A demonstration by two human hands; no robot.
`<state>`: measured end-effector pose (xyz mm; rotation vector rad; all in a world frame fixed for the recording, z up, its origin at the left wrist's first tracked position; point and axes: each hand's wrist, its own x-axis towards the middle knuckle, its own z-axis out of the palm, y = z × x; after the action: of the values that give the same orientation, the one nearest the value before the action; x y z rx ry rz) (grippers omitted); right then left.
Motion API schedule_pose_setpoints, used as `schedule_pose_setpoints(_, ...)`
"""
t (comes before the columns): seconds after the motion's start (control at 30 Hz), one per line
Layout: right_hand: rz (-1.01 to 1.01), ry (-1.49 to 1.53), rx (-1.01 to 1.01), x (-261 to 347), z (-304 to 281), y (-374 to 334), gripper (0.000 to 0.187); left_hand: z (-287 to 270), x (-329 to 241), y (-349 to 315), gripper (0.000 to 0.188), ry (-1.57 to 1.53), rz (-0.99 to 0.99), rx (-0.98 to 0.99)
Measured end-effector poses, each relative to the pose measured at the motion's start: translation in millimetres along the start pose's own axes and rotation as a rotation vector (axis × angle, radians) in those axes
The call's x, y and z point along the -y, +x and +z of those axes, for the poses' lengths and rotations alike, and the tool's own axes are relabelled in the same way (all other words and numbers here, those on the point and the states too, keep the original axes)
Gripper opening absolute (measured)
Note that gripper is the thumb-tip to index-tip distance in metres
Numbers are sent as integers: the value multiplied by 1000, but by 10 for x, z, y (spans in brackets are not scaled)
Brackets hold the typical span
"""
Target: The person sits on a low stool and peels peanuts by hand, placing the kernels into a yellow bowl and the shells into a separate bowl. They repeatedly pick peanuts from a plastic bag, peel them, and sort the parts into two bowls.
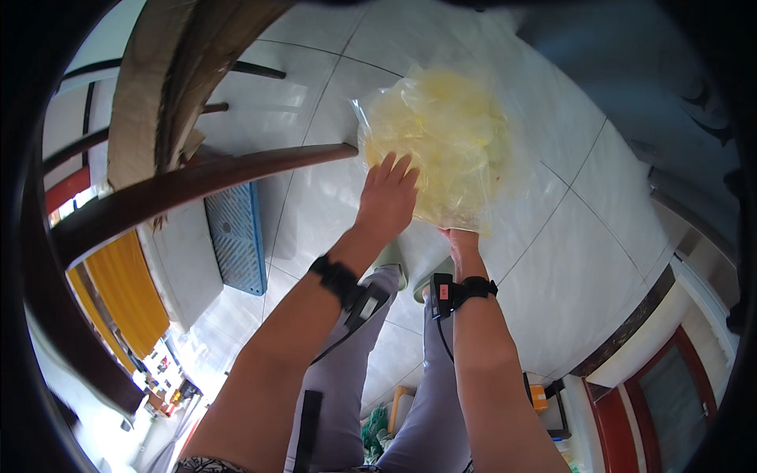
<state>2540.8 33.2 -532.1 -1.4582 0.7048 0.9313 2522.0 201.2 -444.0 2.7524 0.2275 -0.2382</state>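
Observation:
A large clear plastic bag [441, 150] with pale yellow contents hangs in front of me above the tiled floor; its far side is blurred. What the contents are I cannot make out. My left hand [388, 193] lies against the bag's near left side, fingers stretched out and slightly spread. At the bag's near lower edge, my right hand [464, 239] holds it from beneath, with most of the fingers hidden under the plastic. Both wrists carry black straps with small devices.
Dark wooden furniture legs [205, 185] and folded cardboard [150, 87] crowd the left. Beyond them are a blue patterned panel [238, 236], a white box [183, 264] and a yellow-orange cloth [130, 288]. My feet stand on pale floor tiles [544, 292]. A red-framed door [674, 394] is at lower right.

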Motion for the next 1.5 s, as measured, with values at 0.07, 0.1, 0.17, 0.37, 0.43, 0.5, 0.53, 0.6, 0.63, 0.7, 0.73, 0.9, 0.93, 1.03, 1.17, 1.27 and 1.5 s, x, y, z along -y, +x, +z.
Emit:
schedule_pose_setpoints(0.07,0,-59,-3,58,-48,-148,46,-238,8,-475,33,-98,-32,-61)
schedule_pose_setpoints(0.1,53,-20,3,50,-104,-290,48,-336,5,-756,33,-129,-76,-46)
schedule_pose_setpoints(0.17,66,-39,44,8,-202,-592,51,-507,1,-1308,32,-174,-152,-47)
schedule_pose_setpoints(0.37,-42,-394,158,-470,-389,-1847,49,-876,-343,-2992,26,-277,-292,-275)
schedule_pose_setpoints(0.43,-95,-566,252,-585,-369,-2332,49,-973,-553,-3509,29,-342,-327,-349)
schedule_pose_setpoints(0.5,-66,-786,292,-739,-242,-2763,46,-1024,-743,-3980,30,-406,-368,-423)
schedule_pose_setpoints(0.53,-120,-859,363,-811,-172,-2970,44,-1048,-807,-4213,31,-416,-396,-455)
schedule_pose_setpoints(0.6,-239,-846,506,-1372,-77,-3597,38,-1047,-984,-5059,34,-444,-472,-495)
schedule_pose_setpoints(0.63,-224,-868,568,-1633,-23,-3860,38,-1049,-1062,-5490,35,-445,-527,-496)
schedule_pose_setpoints(0.7,-159,-924,668,-2233,33,-4391,37,-1038,-1218,-6402,36,-446,-657,-526)
schedule_pose_setpoints(0.73,-135,-952,707,-2567,53,-4636,37,-1014,-1291,-6882,37,-440,-718,-562)
schedule_pose_setpoints(0.9,-55,-1086,806,-4237,201,-5846,37,-787,-1569,-9205,33,-473,-930,-746)
schedule_pose_setpoints(0.93,-28,-1105,789,-4529,244,-6088,37,-709,-1664,-9606,32,-467,-962,-787)
schedule_pose_setpoints(1.03,46,-1163,794,-5359,640,-6827,36,-534,-1649,-10752,21,-434,-1081,-950)
schedule_pose_setpoints(1.17,93,-1289,740,-6381,1051,-7693,34,-303,-1769,-12238,7,-461,-1334,-915)
schedule_pose_setpoints(1.27,123,-1344,809,-6870,1203,-8168,33,-286,-1886,-12992,9,-404,-1525,-1003)
schedule_pose_setpoints(1.5,181,-1476,911,-7680,2110,-8841,33,-522,-1630,-13842,6,-539,-1769,-981)
